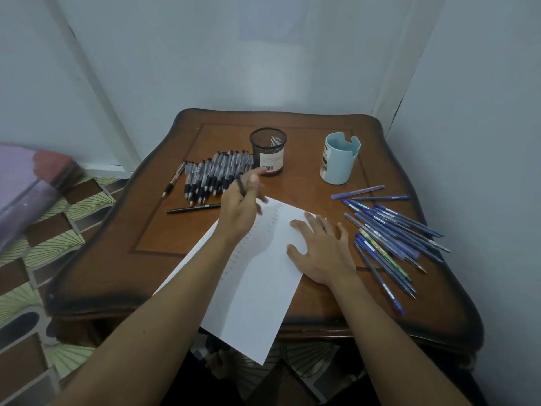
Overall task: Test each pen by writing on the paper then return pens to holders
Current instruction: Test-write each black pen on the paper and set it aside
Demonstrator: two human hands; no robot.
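You can read no words. The white label [271, 161] on the black mesh holder [268, 142] shows a barcode; right of that holder, print on the pale blue cup [342, 164] is cut off, and marks on the paper [254, 288] are illegible.

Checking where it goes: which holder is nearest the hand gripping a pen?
The black mesh holder; the left hand gripping the pen is just in front of it. The light blue holder stands farther right.
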